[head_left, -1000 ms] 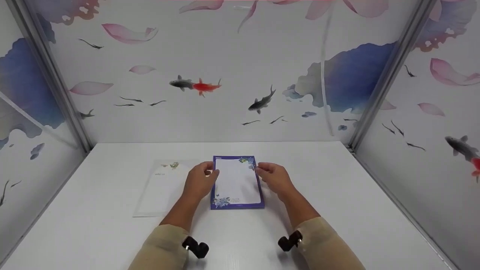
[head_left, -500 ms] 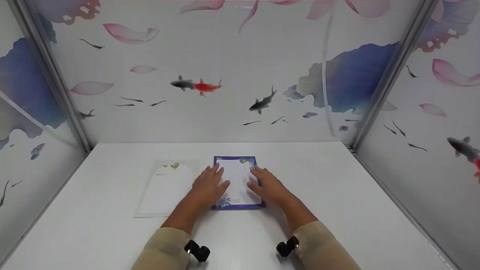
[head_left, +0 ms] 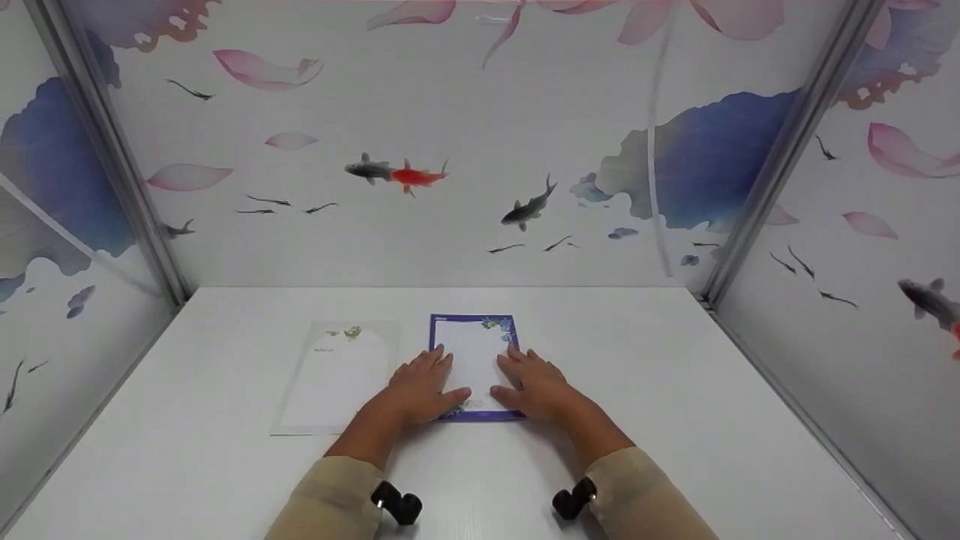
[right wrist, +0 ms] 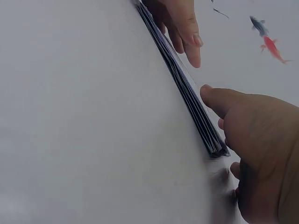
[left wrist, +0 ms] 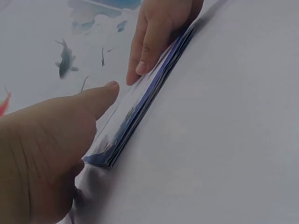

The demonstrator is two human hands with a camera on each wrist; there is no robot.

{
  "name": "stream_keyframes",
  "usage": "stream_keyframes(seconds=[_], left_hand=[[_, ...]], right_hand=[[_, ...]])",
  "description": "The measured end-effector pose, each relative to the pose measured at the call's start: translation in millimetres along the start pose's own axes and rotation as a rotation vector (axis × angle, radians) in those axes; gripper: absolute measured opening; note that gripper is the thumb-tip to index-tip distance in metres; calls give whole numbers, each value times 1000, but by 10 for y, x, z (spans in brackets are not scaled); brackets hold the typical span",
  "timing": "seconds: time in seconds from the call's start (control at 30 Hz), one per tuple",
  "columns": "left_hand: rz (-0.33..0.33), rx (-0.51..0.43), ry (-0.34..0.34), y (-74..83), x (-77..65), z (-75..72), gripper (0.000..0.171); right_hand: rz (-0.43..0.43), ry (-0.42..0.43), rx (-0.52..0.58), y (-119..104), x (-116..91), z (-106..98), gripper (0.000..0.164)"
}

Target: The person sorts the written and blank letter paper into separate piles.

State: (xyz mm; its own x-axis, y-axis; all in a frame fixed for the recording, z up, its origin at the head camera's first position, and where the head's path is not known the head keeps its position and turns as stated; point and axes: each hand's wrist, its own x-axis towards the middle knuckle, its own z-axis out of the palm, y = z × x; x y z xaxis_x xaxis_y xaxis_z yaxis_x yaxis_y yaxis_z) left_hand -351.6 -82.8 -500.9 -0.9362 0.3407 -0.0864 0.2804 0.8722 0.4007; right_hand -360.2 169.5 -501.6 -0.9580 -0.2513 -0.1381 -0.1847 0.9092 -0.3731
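Note:
A stack of purple-bordered writing paper [head_left: 474, 358], printed with blue flowers at two corners, lies on the white table in the head view. My left hand [head_left: 424, 388] rests over its left side with the fingers straight and the thumb spread inward. Opposite it, my right hand [head_left: 537, 385] lies over the right side, also with extended fingers. Layered edges of the paper stack [left wrist: 152, 91] show in the left wrist view. From the right wrist, the same stack [right wrist: 184, 88] looks thick, with several layers slightly parted. The hands cover parts of its side borders.
Left of the stack lies a pale sheet in a translucent cover [head_left: 330, 382], with a small floral print at its top. A white back wall [head_left: 450, 247] with painted fish and petals bounds the table, and side walls close both flanks.
Both hands let go of the stack's side edges, spread flat over its top, and slid nearer the front edge. The stack stayed in about the same place.

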Motion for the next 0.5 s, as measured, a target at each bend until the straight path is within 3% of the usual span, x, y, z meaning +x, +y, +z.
stream_keyframes(seconds=[0.27,0.5], left_hand=[[3,54,-26,-29,-6,54,97],[-29,40,-35,2,-7,54,98]], right_hand=[[3,-25,-43,10,-4,36,80],[19,-15,-87,-6,3,58,81]])
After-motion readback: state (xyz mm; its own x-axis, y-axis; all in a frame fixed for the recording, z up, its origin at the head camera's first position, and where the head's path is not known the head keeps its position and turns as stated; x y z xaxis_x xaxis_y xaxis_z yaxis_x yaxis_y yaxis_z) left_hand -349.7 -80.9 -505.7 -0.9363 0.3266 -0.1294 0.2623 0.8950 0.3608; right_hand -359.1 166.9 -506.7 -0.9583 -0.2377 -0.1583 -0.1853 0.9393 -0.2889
